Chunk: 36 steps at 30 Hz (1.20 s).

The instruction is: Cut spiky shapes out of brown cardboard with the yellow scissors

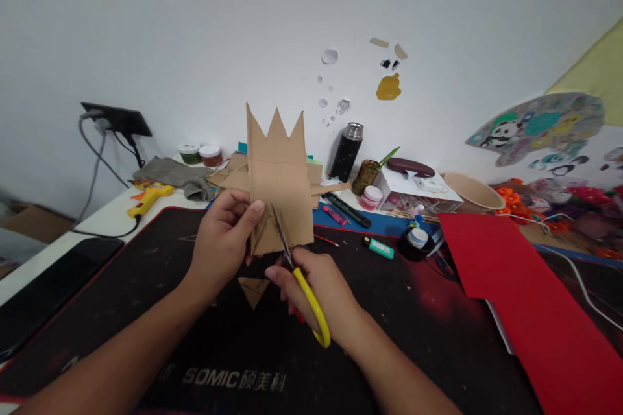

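My left hand (224,227) grips a piece of brown cardboard (281,175) by its lower left side, thumb in front. Pointed zigzag teeth run along the cardboard's top edge, and it stands upright above the mat. In my right hand (316,285) is a pair of scissors (311,301) with yellow handles. One blade lies in front of the cardboard's lower part, pointing up and left; the other blade is hidden behind it. Below the cardboard, a small triangular cardboard scrap (254,290) lies on the dark mat (160,337).
A yellow glue gun (148,200) and a phone (58,285) lie on the left. Behind stand a black thermos (347,152) and a white box (416,185). A green lighter (378,248) lies right of centre, beside a large red sheet (525,298).
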Each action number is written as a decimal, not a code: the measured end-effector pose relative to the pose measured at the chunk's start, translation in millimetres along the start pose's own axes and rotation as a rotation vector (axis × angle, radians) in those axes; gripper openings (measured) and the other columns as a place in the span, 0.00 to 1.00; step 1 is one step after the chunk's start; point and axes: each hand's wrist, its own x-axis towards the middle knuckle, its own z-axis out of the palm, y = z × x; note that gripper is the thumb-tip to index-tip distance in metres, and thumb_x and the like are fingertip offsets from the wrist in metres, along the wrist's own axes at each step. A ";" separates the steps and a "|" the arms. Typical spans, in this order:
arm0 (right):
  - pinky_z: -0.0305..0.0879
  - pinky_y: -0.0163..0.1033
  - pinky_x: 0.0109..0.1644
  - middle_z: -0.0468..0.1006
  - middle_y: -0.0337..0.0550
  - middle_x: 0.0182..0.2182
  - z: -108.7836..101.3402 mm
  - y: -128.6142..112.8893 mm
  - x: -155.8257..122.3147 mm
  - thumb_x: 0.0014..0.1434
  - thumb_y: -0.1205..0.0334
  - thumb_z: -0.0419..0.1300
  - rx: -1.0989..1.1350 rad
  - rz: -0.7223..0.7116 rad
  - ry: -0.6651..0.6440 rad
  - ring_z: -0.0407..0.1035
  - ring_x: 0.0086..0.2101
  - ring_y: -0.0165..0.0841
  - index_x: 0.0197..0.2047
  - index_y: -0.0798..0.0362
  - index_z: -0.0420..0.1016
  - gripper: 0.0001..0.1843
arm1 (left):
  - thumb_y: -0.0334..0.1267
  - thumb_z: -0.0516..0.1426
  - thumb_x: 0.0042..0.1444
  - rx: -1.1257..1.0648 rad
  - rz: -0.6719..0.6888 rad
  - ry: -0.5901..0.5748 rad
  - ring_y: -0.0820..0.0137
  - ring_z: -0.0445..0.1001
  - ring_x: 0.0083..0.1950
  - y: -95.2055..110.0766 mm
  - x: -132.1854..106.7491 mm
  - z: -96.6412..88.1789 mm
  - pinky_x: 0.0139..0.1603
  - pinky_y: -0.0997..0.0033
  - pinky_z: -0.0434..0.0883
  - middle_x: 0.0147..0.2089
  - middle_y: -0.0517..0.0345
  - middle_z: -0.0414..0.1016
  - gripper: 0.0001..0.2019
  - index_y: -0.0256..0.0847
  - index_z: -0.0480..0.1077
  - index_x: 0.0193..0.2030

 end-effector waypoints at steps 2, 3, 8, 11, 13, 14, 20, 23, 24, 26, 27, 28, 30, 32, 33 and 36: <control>0.62 0.29 0.23 0.76 0.35 0.24 1.0 2.7 0.1 0.71 0.49 0.68 -0.016 -0.008 0.009 0.71 0.19 0.27 0.41 0.52 0.77 0.15 | 0.43 0.67 0.63 0.000 0.002 0.000 0.75 0.66 0.12 -1.1 -0.2 0.3 0.05 0.77 0.61 0.24 0.71 0.72 0.11 0.45 0.69 0.40; 0.61 0.29 0.23 0.76 0.34 0.23 1.5 3.4 0.0 0.71 0.49 0.68 -0.018 -0.010 0.011 0.70 0.19 0.27 0.41 0.51 0.77 0.14 | 0.43 0.67 0.63 -0.002 0.002 0.000 0.75 0.66 0.12 -1.5 -0.3 0.4 0.05 0.78 0.61 0.24 0.71 0.72 0.11 0.45 0.69 0.40; 0.61 0.30 0.21 0.75 0.33 0.22 2.6 1.4 -0.5 0.71 0.51 0.67 -0.015 0.019 0.009 0.69 0.18 0.28 0.38 0.50 0.74 0.13 | 0.43 0.67 0.64 -0.019 -0.009 -0.003 0.75 0.67 0.11 -2.8 0.3 0.6 0.05 0.77 0.61 0.24 0.72 0.71 0.11 0.45 0.68 0.41; 0.61 0.30 0.22 0.75 0.34 0.22 2.4 -0.3 0.1 0.71 0.53 0.67 -0.045 0.022 0.021 0.70 0.18 0.29 0.37 0.50 0.74 0.13 | 0.43 0.67 0.64 -0.023 -0.013 -0.009 0.74 0.66 0.11 -4.2 1.5 0.9 0.05 0.77 0.61 0.24 0.72 0.71 0.11 0.46 0.68 0.41; 0.61 0.31 0.23 0.75 0.34 0.22 2.4 -0.2 0.6 0.71 0.53 0.67 -0.067 0.021 0.028 0.70 0.18 0.29 0.37 0.50 0.74 0.13 | 0.43 0.67 0.64 -0.025 -0.012 -0.008 0.74 0.66 0.12 -5.6 2.0 0.9 0.05 0.77 0.61 0.24 0.72 0.71 0.11 0.46 0.68 0.41; 0.61 0.31 0.23 0.75 0.34 0.22 2.5 0.1 0.8 0.71 0.53 0.67 -0.076 0.021 0.031 0.70 0.18 0.30 0.37 0.50 0.74 0.13 | 0.44 0.67 0.64 -0.027 -0.011 -0.008 0.74 0.67 0.12 -6.4 2.1 0.9 0.05 0.77 0.61 0.25 0.72 0.71 0.11 0.46 0.68 0.42; 0.61 0.33 0.27 0.75 0.34 0.21 5.8 2.9 0.8 0.72 0.55 0.65 -0.151 -0.039 0.093 0.68 0.18 0.29 0.34 0.49 0.73 0.14 | 0.45 0.67 0.65 -0.040 -0.015 -0.020 0.75 0.67 0.13 -11.3 1.9 -0.8 0.06 0.77 0.62 0.26 0.71 0.72 0.12 0.46 0.68 0.42; 0.60 0.34 0.28 0.74 0.34 0.20 7.7 1.9 -0.1 0.72 0.57 0.63 -0.187 -0.071 0.124 0.68 0.20 0.30 0.33 0.49 0.73 0.14 | 0.45 0.67 0.65 -0.045 -0.015 -0.022 0.75 0.66 0.13 -12.3 2.0 -0.9 0.06 0.77 0.63 0.27 0.70 0.72 0.12 0.46 0.68 0.42; 0.60 0.34 0.29 0.74 0.34 0.21 8.0 1.1 -0.3 0.72 0.58 0.63 -0.201 -0.076 0.131 0.69 0.21 0.30 0.33 0.49 0.73 0.13 | 0.46 0.67 0.65 -0.044 -0.017 -0.022 0.75 0.66 0.13 -12.3 2.0 -0.8 0.06 0.77 0.63 0.26 0.70 0.72 0.12 0.46 0.68 0.42; 0.60 0.34 0.30 0.75 0.36 0.22 8.0 -0.8 -0.3 0.70 0.59 0.64 -0.244 -0.078 0.144 0.69 0.23 0.31 0.32 0.50 0.73 0.13 | 0.46 0.67 0.65 -0.039 -0.022 -0.019 0.74 0.67 0.13 -12.0 2.0 -0.4 0.06 0.76 0.63 0.26 0.70 0.72 0.12 0.46 0.68 0.42; 0.60 0.34 0.31 0.76 0.37 0.24 7.8 -1.7 -0.2 0.70 0.60 0.64 -0.267 -0.076 0.146 0.69 0.24 0.31 0.32 0.50 0.72 0.13 | 0.46 0.67 0.64 -0.037 -0.026 -0.018 0.74 0.67 0.13 -11.9 1.9 -0.2 0.06 0.76 0.63 0.26 0.70 0.72 0.12 0.46 0.68 0.42; 0.59 0.34 0.32 0.77 0.38 0.25 7.5 -2.5 0.1 0.69 0.60 0.64 -0.288 -0.072 0.147 0.70 0.25 0.31 0.32 0.51 0.72 0.13 | 0.46 0.67 0.64 -0.035 -0.028 -0.015 0.74 0.68 0.13 -11.9 1.8 0.0 0.06 0.76 0.64 0.27 0.70 0.72 0.12 0.46 0.68 0.42; 0.60 0.35 0.34 0.79 0.40 0.28 7.2 -3.3 0.7 0.69 0.60 0.64 -0.316 -0.072 0.149 0.72 0.28 0.32 0.32 0.51 0.73 0.12 | 0.47 0.67 0.64 -0.031 -0.031 -0.015 0.74 0.68 0.14 -12.2 1.6 0.1 0.07 0.76 0.64 0.27 0.69 0.73 0.12 0.46 0.69 0.42; 0.60 0.35 0.35 0.80 0.41 0.29 7.3 -2.8 1.3 0.70 0.60 0.63 -0.325 -0.083 0.151 0.72 0.29 0.33 0.33 0.51 0.73 0.12 | 0.47 0.66 0.65 -0.025 -0.032 -0.016 0.74 0.68 0.14 -12.8 1.6 0.0 0.07 0.77 0.62 0.28 0.69 0.74 0.12 0.46 0.69 0.43; 0.60 0.35 0.35 0.80 0.41 0.29 7.5 -1.9 1.5 0.70 0.59 0.63 -0.327 -0.092 0.154 0.72 0.29 0.32 0.33 0.51 0.73 0.12 | 0.47 0.66 0.65 -0.022 -0.033 -0.017 0.75 0.67 0.14 -13.1 1.6 -0.1 0.07 0.77 0.62 0.28 0.69 0.73 0.12 0.46 0.68 0.43; 0.59 0.34 0.33 0.79 0.40 0.28 8.7 2.0 2.3 0.70 0.59 0.62 -0.329 -0.120 0.168 0.70 0.27 0.32 0.32 0.51 0.72 0.13 | 0.47 0.66 0.64 -0.019 -0.035 -0.020 0.76 0.65 0.13 -13.6 2.2 -0.3 0.08 0.78 0.61 0.26 0.70 0.72 0.13 0.46 0.68 0.42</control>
